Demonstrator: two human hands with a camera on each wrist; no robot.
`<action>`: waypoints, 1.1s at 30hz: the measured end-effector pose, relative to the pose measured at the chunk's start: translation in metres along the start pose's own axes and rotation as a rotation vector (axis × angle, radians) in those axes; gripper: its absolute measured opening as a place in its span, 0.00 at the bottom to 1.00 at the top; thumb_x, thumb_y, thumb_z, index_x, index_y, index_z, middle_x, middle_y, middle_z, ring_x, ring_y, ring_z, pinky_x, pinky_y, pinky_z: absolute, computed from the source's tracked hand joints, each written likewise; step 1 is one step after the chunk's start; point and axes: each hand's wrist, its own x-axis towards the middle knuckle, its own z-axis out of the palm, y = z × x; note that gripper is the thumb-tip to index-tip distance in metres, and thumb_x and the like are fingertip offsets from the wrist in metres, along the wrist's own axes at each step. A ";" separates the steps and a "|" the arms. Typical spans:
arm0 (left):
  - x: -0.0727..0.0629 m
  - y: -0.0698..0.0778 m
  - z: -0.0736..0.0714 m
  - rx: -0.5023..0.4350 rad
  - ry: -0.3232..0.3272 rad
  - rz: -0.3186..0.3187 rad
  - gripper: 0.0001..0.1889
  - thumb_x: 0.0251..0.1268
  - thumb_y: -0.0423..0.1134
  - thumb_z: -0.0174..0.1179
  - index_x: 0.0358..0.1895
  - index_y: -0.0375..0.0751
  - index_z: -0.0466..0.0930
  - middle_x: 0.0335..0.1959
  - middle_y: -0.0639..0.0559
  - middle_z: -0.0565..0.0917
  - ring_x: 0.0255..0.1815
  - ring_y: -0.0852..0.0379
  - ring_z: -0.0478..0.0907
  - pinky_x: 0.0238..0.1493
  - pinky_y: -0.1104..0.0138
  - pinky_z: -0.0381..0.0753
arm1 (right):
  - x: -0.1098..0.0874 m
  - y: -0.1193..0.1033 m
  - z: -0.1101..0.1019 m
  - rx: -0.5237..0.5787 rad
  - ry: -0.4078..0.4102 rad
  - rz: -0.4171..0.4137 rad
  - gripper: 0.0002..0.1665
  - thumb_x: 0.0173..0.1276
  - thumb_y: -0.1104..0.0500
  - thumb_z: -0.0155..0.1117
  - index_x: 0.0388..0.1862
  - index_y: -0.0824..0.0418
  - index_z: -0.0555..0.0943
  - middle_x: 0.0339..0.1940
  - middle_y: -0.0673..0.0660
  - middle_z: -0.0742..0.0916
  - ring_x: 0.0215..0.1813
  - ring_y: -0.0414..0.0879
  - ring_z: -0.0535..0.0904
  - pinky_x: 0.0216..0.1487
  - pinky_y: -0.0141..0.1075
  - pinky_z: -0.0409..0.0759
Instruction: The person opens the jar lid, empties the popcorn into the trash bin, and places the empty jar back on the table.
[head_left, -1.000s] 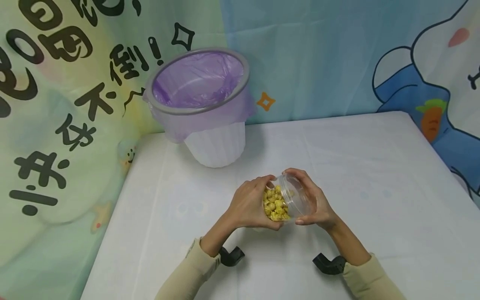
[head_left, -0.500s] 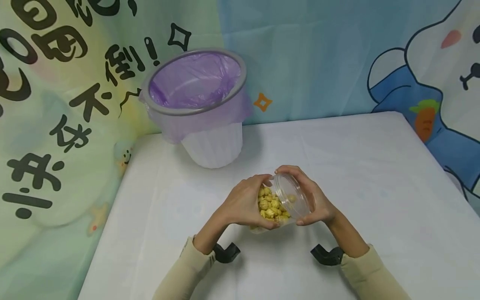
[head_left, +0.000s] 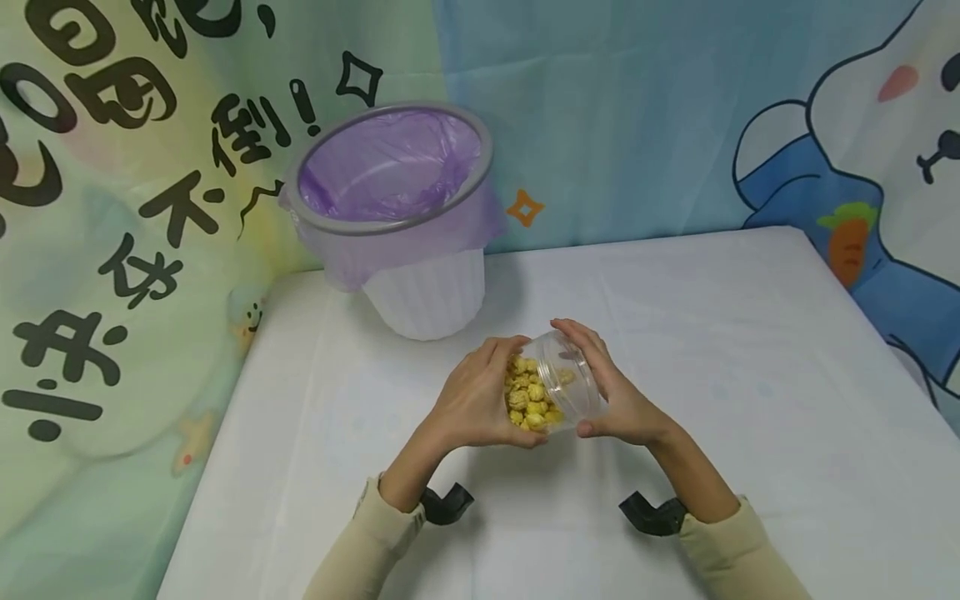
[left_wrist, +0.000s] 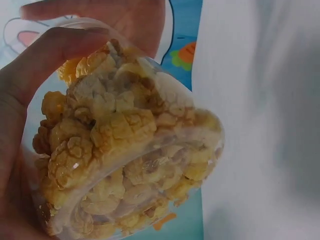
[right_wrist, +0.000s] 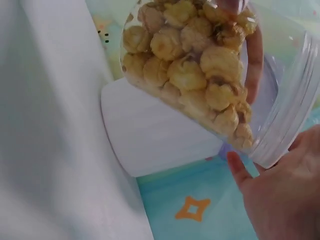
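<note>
A clear plastic jar (head_left: 531, 398) of yellow popcorn is held tilted above the white table. My left hand (head_left: 472, 402) grips the jar's body, fingers over the far side and thumb along the near side. Around the transparent lid (head_left: 572, 385) at the other end, my right hand (head_left: 628, 408) curls its fingers and thumb. In the left wrist view, popcorn (left_wrist: 120, 125) lies against the jar's wall and base. The right wrist view shows the ridged lid (right_wrist: 295, 105) on the jar's mouth, with the popcorn slumped toward the lower side.
A white bin (head_left: 431, 292) with a grey rim and purple liner (head_left: 397, 162) stands at the table's back left. Printed cloth (head_left: 637, 117) hangs behind and to the left of the table (head_left: 712, 333). Black wrist mounts (head_left: 447, 504) project from both sleeves.
Both hands have moved slightly left and away from me, carrying the jar with them. The jar's tilt has shifted a little. Each hand keeps its hold.
</note>
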 end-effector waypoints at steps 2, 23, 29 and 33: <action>-0.001 0.001 0.000 0.013 0.007 -0.010 0.56 0.22 0.61 0.74 0.64 0.42 0.60 0.52 0.48 0.72 0.45 0.56 0.73 0.44 0.62 0.75 | -0.001 0.000 0.002 0.007 0.032 0.003 0.64 0.46 0.38 0.72 0.74 0.57 0.48 0.71 0.55 0.50 0.70 0.54 0.43 0.54 0.72 0.48; -0.003 0.004 -0.001 0.050 -0.011 0.036 0.56 0.23 0.63 0.72 0.64 0.43 0.61 0.52 0.50 0.71 0.44 0.57 0.73 0.42 0.65 0.75 | -0.004 0.007 0.000 0.116 0.008 -0.229 0.61 0.38 0.59 0.73 0.70 0.71 0.52 0.71 0.64 0.57 0.71 0.55 0.47 0.66 0.51 0.45; -0.003 0.002 -0.001 0.031 -0.002 0.043 0.56 0.22 0.62 0.73 0.63 0.43 0.61 0.51 0.50 0.72 0.44 0.58 0.72 0.43 0.65 0.75 | -0.002 0.003 0.000 0.078 -0.026 -0.240 0.63 0.42 0.55 0.71 0.72 0.69 0.46 0.73 0.65 0.51 0.73 0.58 0.39 0.56 0.71 0.34; -0.003 0.001 -0.001 0.042 0.013 0.045 0.55 0.21 0.62 0.73 0.63 0.43 0.62 0.51 0.50 0.72 0.44 0.59 0.72 0.42 0.66 0.76 | -0.002 0.001 0.002 0.004 0.008 -0.154 0.65 0.48 0.40 0.69 0.73 0.65 0.44 0.73 0.62 0.49 0.73 0.56 0.38 0.57 0.70 0.37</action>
